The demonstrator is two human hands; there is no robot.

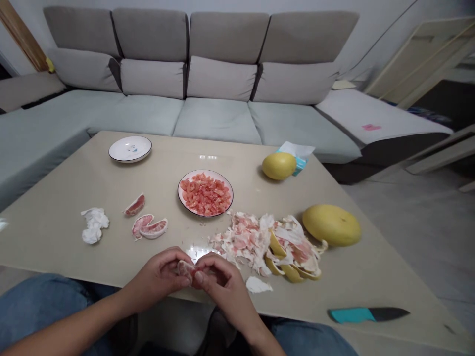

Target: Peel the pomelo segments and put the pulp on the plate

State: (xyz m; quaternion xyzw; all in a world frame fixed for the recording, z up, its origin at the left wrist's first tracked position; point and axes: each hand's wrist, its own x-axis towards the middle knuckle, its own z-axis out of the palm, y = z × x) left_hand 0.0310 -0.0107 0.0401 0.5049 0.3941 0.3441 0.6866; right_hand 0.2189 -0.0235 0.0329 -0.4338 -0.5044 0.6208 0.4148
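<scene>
Two plates (129, 148), two whole pomelos (331, 225), three loose segments (154, 229), one knife (367, 315)

Long grey sofa (228, 37), pale wall (378, 24) behind, grey floor (401, 217) at right; glossy beige table (166, 158) in front

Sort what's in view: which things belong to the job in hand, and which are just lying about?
Likely in the job: segment in left hand and right hand; loose segments; pulp on plate; peel heap.

Likely lying about: far plate; crumpled tissue; knife; whole fruits; packet.
</scene>
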